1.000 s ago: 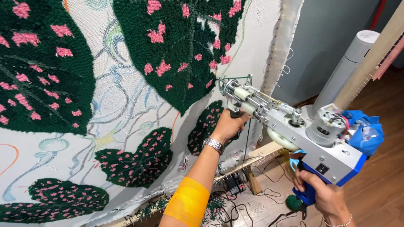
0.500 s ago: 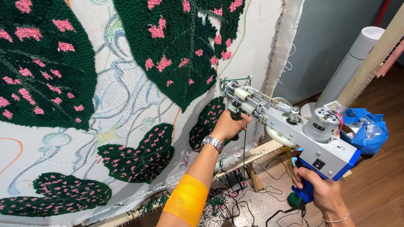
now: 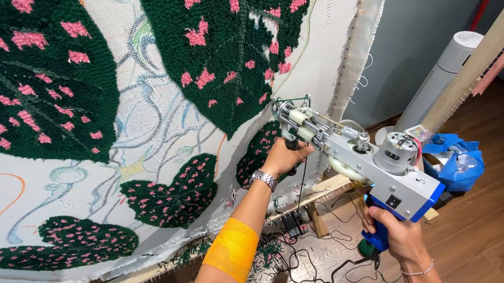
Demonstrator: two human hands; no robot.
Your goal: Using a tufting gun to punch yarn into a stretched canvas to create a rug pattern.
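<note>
Pressing against a white backing cloth (image 3: 161, 124) tufted with dark green leaves, a silver-and-blue tufting gun (image 3: 361, 157) is gripped: left hand (image 3: 282, 157) fingers wrapped round its front handle, right hand (image 3: 400, 237) clamped on the blue rear grip.

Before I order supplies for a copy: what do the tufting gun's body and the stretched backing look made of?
The tufting gun body looks like brushed metal, probably aluminium: pale grey, matte sheen, with a blue plastic-looking grip. The backing cloth looks like coarse woven fabric: off-white, with a visible grid weave and frayed edge.
</note>
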